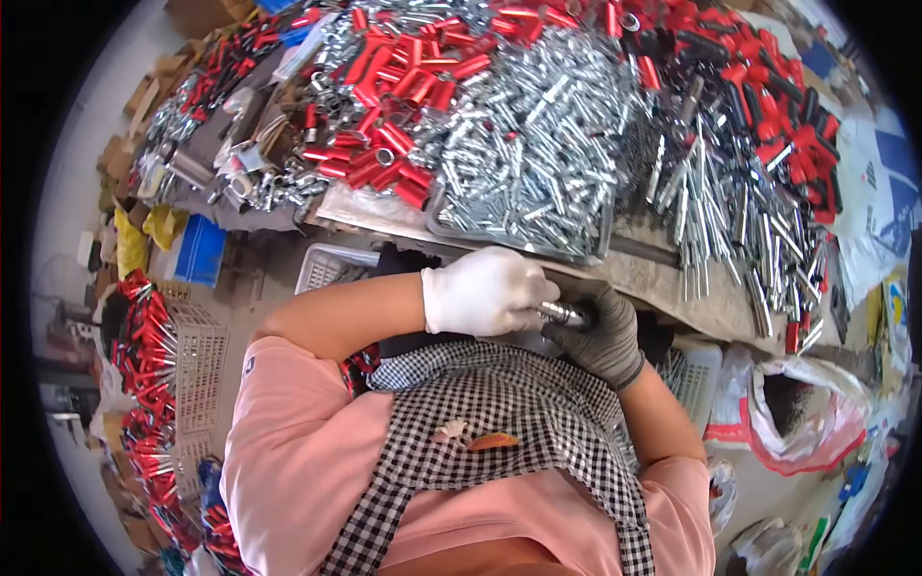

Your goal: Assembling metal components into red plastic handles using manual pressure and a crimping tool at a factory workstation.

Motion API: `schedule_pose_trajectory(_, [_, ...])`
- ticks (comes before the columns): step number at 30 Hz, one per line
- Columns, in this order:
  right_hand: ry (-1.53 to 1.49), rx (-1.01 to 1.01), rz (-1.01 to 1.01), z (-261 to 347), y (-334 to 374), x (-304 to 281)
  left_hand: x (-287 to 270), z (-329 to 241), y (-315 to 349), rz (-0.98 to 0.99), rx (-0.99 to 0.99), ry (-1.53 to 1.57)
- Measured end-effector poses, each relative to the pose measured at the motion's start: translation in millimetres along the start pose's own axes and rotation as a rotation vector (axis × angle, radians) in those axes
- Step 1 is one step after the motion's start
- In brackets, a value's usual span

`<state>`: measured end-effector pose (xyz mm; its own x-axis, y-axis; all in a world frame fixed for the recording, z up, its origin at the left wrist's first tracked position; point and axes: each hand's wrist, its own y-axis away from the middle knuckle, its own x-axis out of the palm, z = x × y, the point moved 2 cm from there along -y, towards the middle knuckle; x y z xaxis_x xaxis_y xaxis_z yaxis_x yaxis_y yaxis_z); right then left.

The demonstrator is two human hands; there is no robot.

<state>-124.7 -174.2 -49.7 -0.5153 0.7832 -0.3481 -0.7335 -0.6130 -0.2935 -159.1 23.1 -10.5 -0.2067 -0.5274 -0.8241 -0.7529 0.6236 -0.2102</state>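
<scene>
In front of my apron, my left hand [485, 293] in a white glove has its fingers closed on one end of a short, shiny metal cylindrical part [562, 314]. Wrapped round the other end is my right hand [607, 336], wearing a dark grey glove. The two hands meet just below the table edge, and much of the part is hidden by the fingers. Beyond them stands a clear plastic tray [509, 247] heaped with small silver metal fittings [538, 134].
Red metal tubes [389, 158] lie piled left of the tray. Long steel rods [701, 206] and red-black handles [773, 96] cover the table's right side. Crates [197, 374] with red-handled tools [144, 374] stand at left. An open white-and-red sack [816, 413] sits at right.
</scene>
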Motion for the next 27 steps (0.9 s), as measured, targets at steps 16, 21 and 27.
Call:
schedule_pose_trajectory(16, [0.234, -0.102, 0.258, 3, -25, 13, 8, 23, 26, 0.176, -0.269, 0.265])
schedule_pose_trajectory(21, [0.481, -0.476, 0.266, -5, -10, -18, -18, 16, 9, 0.279, -0.625, 0.758])
schedule_pose_trajectory(27, [0.528, -0.499, 0.035, -5, 12, -34, -13, 17, -29, 0.427, -0.524, 0.673])
